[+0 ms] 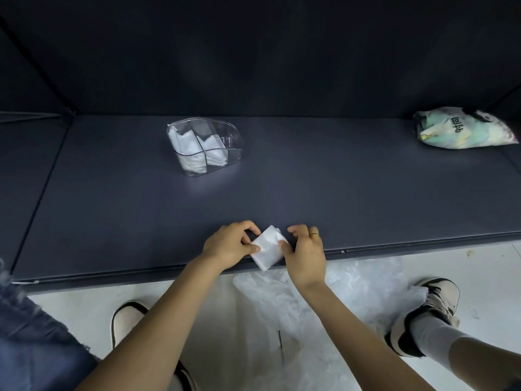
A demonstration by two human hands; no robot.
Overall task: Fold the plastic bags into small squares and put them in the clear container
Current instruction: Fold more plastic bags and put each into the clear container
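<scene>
Both hands pinch one small white folded plastic-bag square [267,247] at the dark bench's [366,198] near edge: left hand [229,244], right hand [304,251]. Featherlight, slippery, springy film; best held by opposite edges.

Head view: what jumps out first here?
Two hands, left and right, pinch a small white folded bag at the near edge of a dark table. Farther back on the left stands a clear container with folded bags in its compartments; a printed bag lies far right.
</scene>
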